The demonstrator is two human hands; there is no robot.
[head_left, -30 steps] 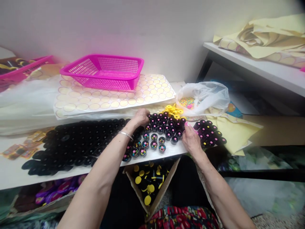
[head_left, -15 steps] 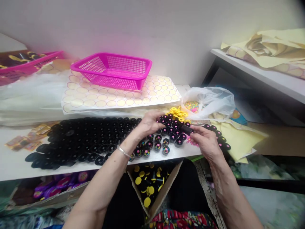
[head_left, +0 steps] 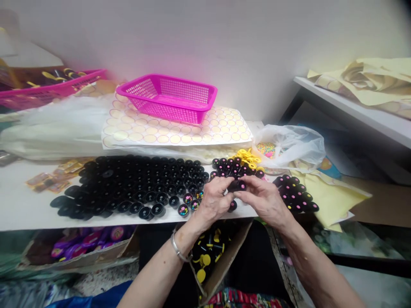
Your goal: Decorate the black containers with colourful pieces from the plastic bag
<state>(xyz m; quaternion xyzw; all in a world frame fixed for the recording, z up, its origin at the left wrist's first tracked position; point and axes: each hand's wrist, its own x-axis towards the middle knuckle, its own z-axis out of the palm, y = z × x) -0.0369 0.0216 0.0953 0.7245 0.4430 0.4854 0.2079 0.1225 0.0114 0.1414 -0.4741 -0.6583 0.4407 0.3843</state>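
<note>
My left hand (head_left: pixel 214 197) and my right hand (head_left: pixel 267 200) meet over the front of the table, fingers closed on one small black plastic tube (head_left: pixel 236 186). The tube lies on its side, with a pink dot showing at its right end. Behind my fingers stands a cluster of black tubes with pink dots (head_left: pixel 228 164). Left of my left hand, several open black tubes (head_left: pixel 183 209) hold coloured beads. Many more open black tubes (head_left: pixel 144 171) fill the table further left. A silver bangle (head_left: pixel 177 248) circles my left wrist.
Yellow rings (head_left: pixel 248 159) lie behind the cluster, beside a plastic bag of coloured beads (head_left: pixel 268 149). More dotted black tubes (head_left: pixel 295 194) stand right. A pink basket (head_left: pixel 173 113) rests on label sheets (head_left: pixel 154 137). Below, a cardboard box (head_left: pixel 229 261) holds yellow-and-black pieces.
My left hand has come right and toward me from the cluster, and my right hand has moved left with the tube. Both now meet on it. The view has shifted slightly left.
</note>
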